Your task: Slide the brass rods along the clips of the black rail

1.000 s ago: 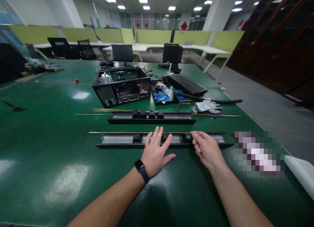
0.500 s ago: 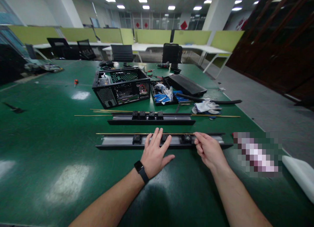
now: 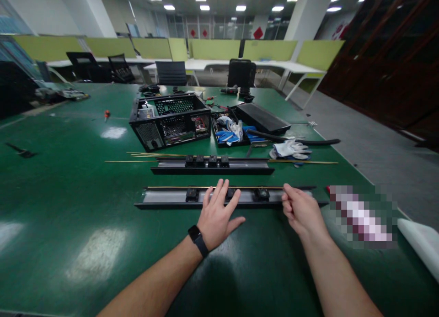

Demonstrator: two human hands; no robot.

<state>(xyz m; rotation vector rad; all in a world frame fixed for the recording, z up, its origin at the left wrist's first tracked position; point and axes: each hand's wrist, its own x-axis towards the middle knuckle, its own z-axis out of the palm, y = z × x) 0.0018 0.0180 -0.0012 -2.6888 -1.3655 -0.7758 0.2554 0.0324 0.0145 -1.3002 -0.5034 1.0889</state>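
Observation:
In the head view, a long black channel with a pale inner strip, the near rail (image 3: 164, 197), lies across the table in front of me. Black blocks (image 3: 192, 195) sit in it, one partly hidden by my left hand. My left hand (image 3: 219, 214), with a dark watch at the wrist, lies spread over the rail's middle. Along the rail's far edge runs a thin brass-coloured rod (image 3: 247, 187). The fingers of my right hand (image 3: 302, 210) pinch the rod's right end. Beyond is a shorter far rail (image 3: 212, 171) with several black blocks in it.
Several thin rods (image 3: 142, 155) lie by the far rail. Behind stand an open black computer case (image 3: 151, 132), a tray of gloves (image 3: 231, 145) and a black panel (image 3: 262, 118). White gloves (image 3: 291, 149) lie right. A blurred-out item (image 3: 360, 214) and a white object (image 3: 420, 244) are at far right.
My right hand has moved right, drawing the rod along with it; the rod's left end has shifted right. My left hand has stayed in place over the near rail.

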